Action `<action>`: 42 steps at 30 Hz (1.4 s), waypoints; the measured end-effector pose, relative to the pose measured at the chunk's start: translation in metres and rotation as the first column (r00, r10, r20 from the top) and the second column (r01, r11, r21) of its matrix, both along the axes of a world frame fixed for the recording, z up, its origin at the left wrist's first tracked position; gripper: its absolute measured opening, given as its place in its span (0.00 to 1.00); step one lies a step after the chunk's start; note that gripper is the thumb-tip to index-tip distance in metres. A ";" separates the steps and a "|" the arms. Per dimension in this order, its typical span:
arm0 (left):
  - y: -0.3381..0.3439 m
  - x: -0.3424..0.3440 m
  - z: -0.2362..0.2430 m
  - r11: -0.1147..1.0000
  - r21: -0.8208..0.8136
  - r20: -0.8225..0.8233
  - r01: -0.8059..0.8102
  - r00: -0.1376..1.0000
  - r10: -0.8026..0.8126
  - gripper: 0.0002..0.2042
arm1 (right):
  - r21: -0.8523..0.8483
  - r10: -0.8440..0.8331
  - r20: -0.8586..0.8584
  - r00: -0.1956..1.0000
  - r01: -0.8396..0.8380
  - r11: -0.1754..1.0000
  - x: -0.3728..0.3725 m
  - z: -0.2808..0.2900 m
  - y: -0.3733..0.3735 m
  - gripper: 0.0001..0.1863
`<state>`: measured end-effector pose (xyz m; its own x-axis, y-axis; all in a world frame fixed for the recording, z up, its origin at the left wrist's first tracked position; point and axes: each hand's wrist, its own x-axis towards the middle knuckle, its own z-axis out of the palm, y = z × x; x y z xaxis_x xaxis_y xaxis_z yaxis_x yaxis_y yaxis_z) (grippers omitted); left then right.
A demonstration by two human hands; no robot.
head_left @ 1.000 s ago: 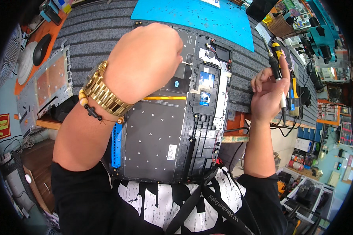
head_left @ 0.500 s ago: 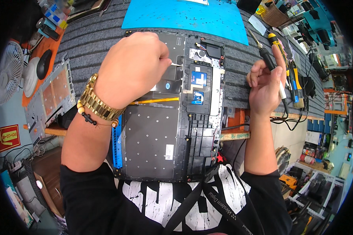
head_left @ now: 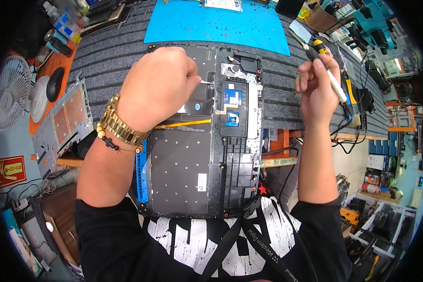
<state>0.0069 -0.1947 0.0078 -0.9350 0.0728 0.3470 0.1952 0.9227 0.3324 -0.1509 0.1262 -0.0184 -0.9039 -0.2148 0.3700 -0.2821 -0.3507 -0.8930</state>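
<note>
A black laptop top case (head_left: 181, 164) lies inside-up in front of me, with its dark keyboard backing and black plastic frame showing. My left hand (head_left: 160, 89) hovers over its far left part in a pinch. Something thin and pale shows at the fingertips, too small to name. Under this hand is a dark glossy film (head_left: 196, 107) with a small blue mark, partly hidden. Just nearer lies a yellow ribbon cable (head_left: 183, 124). Off to the right, my right hand (head_left: 318, 91) is raised and closed round a soldering iron (head_left: 334, 85), whose metal tip points up and left.
Beyond the laptop part lies a blue work mat (head_left: 211, 28) on a grey striped cloth (head_left: 108, 61). A silvery metal plate (head_left: 63, 122) and a white fan (head_left: 11, 94) stand left. Black cables (head_left: 348, 138) hang at the right table edge, near a yellow-handled tool (head_left: 320, 46).
My right hand has risen slightly with the soldering iron, its index finger now curled rather than stretched up. My left hand keeps its pinch, and the whole view has shifted a little.
</note>
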 end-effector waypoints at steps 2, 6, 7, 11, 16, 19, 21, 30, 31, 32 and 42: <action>0.000 0.000 0.000 1.000 0.026 0.007 -0.006 1.000 0.006 0.07 | 0.024 0.027 0.017 0.999 -0.028 0.999 -0.017 0.011 -0.010 0.14; 0.001 0.000 0.001 1.000 0.020 0.003 -0.007 1.000 0.007 0.07 | 0.096 0.095 0.071 0.993 -0.101 0.990 -0.044 0.024 -0.041 0.10; 0.000 0.000 0.002 0.999 0.030 0.015 -0.011 1.000 0.010 0.07 | 0.132 0.098 0.102 0.990 -0.111 0.985 -0.051 0.023 -0.050 0.09; 0.001 -0.001 0.004 0.999 0.052 0.035 -0.003 0.999 0.001 0.07 | 0.126 0.114 0.059 0.992 -0.121 0.985 -0.061 -0.007 -0.077 0.08; 0.003 0.001 0.006 0.998 0.060 0.050 -0.021 0.999 0.018 0.07 | 0.227 0.121 -0.010 0.993 -0.115 0.967 -0.054 -0.017 -0.083 0.09; 0.002 0.002 0.006 0.998 0.052 0.066 -0.025 0.998 0.022 0.07 | 0.332 0.098 -0.017 0.995 -0.087 0.939 -0.047 -0.014 -0.085 0.11; 0.001 0.002 0.006 0.999 0.045 0.073 -0.026 0.997 0.022 0.07 | 0.443 0.115 -0.033 0.993 -0.088 0.892 -0.042 -0.008 -0.088 0.09; 0.003 0.001 0.010 0.999 0.031 0.083 -0.034 0.996 0.032 0.07 | 0.531 0.110 -0.084 0.990 -0.049 0.846 -0.043 -0.011 -0.088 0.12; 0.003 0.001 0.010 0.999 0.027 0.081 -0.033 0.996 0.031 0.07 | 0.536 0.105 -0.086 0.991 -0.043 0.843 -0.042 -0.011 -0.089 0.12; 0.003 0.001 0.009 0.999 0.023 0.079 -0.032 0.996 0.030 0.07 | 0.537 0.106 -0.084 0.991 -0.045 0.843 -0.042 -0.011 -0.089 0.12; 0.002 0.002 0.010 0.999 0.003 0.088 -0.041 0.995 0.041 0.08 | 0.549 0.115 -0.110 0.987 -0.036 0.835 -0.040 -0.010 -0.090 0.12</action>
<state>0.0092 -0.1925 0.0178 -0.9642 0.0322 0.2632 0.1268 0.9279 0.3507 -0.1904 0.0366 -0.0288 -0.8271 -0.4825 0.2883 -0.4046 0.1550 -0.9013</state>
